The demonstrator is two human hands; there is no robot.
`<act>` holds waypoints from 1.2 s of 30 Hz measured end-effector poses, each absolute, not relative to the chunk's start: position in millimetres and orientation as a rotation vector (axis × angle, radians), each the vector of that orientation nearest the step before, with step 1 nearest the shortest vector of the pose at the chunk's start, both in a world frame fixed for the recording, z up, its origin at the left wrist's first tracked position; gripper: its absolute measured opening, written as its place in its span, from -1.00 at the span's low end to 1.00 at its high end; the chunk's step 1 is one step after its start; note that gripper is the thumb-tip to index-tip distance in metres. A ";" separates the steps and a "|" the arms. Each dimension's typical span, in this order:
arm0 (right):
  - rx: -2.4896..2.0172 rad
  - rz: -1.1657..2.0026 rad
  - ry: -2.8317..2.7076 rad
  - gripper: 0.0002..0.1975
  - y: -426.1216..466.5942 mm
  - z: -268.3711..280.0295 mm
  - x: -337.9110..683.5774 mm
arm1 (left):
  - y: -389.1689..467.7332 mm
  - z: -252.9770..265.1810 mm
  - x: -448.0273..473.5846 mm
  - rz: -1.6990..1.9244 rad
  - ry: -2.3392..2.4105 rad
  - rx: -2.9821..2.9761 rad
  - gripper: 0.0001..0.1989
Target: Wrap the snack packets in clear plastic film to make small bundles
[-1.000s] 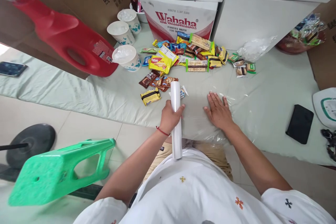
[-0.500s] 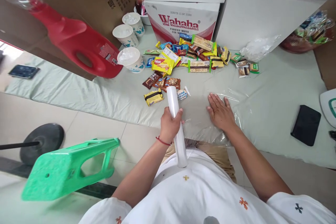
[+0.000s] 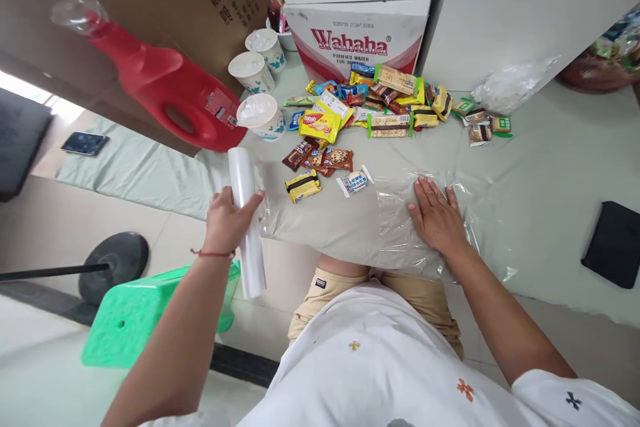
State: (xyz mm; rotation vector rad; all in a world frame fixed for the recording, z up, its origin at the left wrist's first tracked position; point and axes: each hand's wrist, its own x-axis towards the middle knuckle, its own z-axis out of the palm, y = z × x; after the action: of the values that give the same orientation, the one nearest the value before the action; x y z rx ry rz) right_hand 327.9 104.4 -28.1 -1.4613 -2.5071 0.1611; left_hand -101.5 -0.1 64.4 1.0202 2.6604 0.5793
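My left hand (image 3: 229, 217) grips a white roll of clear plastic film (image 3: 249, 233), held upright-slanted at the table's near edge on the left. A thin sheet of the clear film (image 3: 395, 223) spreads rightwards over the cloth. My right hand (image 3: 440, 217) lies flat on this film, fingers stretched out and pressing it to the table. Between the hands, just behind the film, lie a small white-and-blue wrapped snack (image 3: 355, 181) and a yellow snack packet (image 3: 303, 186). Brown cookie packets (image 3: 330, 159) sit a little farther back.
A heap of wrapped snacks (image 3: 375, 97) lies before a Wahaba-style printed carton (image 3: 355, 40). Paper cups (image 3: 261, 117) and a red jug (image 3: 180, 90) stand left. A black phone-like object (image 3: 613, 243) lies right. A green stool (image 3: 135, 317) is on the floor.
My left hand has moved left with the roll, drawing the film out across the table. My right hand stays flat on the film. The view has shifted slightly.
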 end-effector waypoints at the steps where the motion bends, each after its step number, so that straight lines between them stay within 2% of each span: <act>1: -1.462 0.164 -2.510 -0.38 104.5 -28.0 327.8 | 11.1 61.5 -109.3 0.464 2.680 1.036 -0.60; 6: -1.458 0.163 -2.529 -0.37 105.8 -27.5 327.3 | 65.1 46.1 -137.7 0.105 2.730 1.058 -0.51; 12: -1.504 0.172 -2.503 -0.34 112.9 -21.7 318.0 | 79.9 50.0 -145.1 0.088 2.826 1.065 -0.36; 14: -1.520 0.176 -2.504 -0.34 116.3 -20.7 313.9 | 74.5 57.0 -134.0 0.212 2.919 1.118 -0.39; 17: -1.517 0.184 -2.513 -0.35 120.3 -21.3 308.9 | 58.8 67.3 -83.6 0.785 2.868 1.418 -0.60; 18: -1.509 0.188 -2.518 -0.35 121.1 -21.5 307.5 | 53.4 68.7 -56.9 0.947 2.698 1.574 -0.69; 20: -1.499 0.199 -2.523 -0.35 121.9 -20.8 305.3 | 47.6 65.6 5.7 1.028 2.119 1.879 -0.71; 23: -1.496 0.215 -2.530 -0.36 121.6 -16.0 305.6 | 62.4 44.5 92.7 0.921 1.640 2.030 -0.63; 26: -1.469 0.216 -2.551 -0.36 117.9 -9.5 317.6 | 96.3 14.9 135.0 0.683 1.595 2.133 -0.51; 31: -1.506 0.277 -2.495 -0.39 99.3 -8.1 370.6 | 120.2 -13.3 126.9 0.385 1.734 2.350 -0.41; 36: -1.489 0.584 -2.280 -0.49 113.4 2.6 410.1 | 101.3 -14.5 116.9 0.309 1.714 2.445 -0.36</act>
State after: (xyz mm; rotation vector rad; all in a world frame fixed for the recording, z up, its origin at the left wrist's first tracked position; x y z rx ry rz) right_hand 410.1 113.4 2.6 -1.4889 -2.2801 0.5841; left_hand 116.9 101.3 -14.5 2.4453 1.7141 0.3088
